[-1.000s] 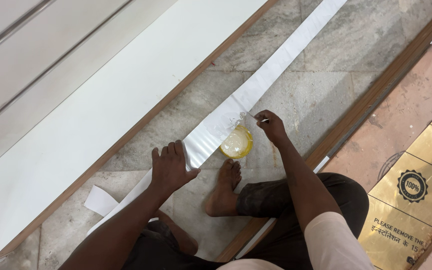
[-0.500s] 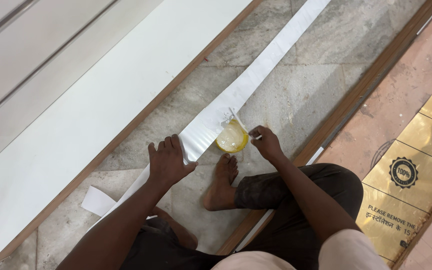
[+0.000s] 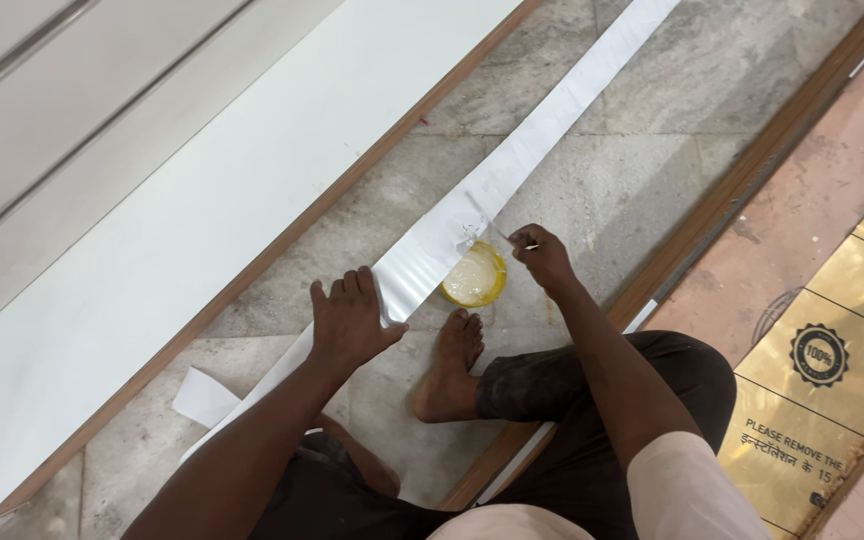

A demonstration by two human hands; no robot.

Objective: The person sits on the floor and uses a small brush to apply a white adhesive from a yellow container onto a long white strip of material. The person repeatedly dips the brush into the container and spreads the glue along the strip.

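Two hands: both low over the stone floor [image 3: 652,190], foot [image 3: 449,372] between them.
Left hand [image 3: 350,322]: flat, fingers spread, pressing the white strip [image 3: 512,170] down.
Right hand [image 3: 544,256]: pinched around a thin stick [image 3: 505,237].
Yellow cup [image 3: 473,276]: pale paste inside, just beside the strip's edge.
Strip: long, glossy, running diagonally away.

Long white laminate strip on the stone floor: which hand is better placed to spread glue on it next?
Probably the right hand: it pinches a thin applicator beside the yellow glue tub. The left hand lies flat, pinning the long white strip.
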